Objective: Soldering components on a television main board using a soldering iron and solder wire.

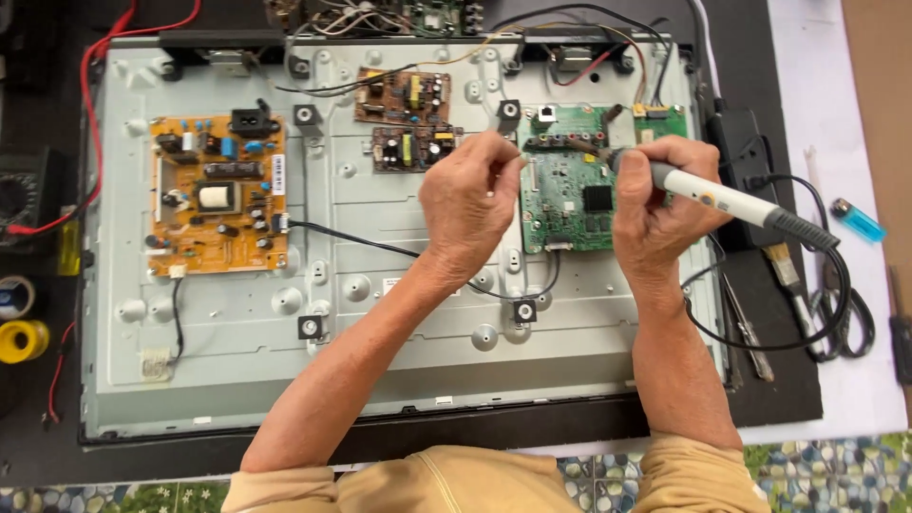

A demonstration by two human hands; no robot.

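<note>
**Over the green main board, iron at the ready**

Above the green main board (570, 190), the right hand (655, 204) grips a soldering iron (708, 198), tip at the board's upper edge. The left hand (470, 199) pinches something thin beside it, perhaps solder. The board sits mounted; the joint looks unfinished.

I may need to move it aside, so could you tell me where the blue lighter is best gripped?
Grip the blue lighter across its long translucent body, from above. It lies flat and alone on the white surface, right of the right hand, so both long sides are free.
</note>
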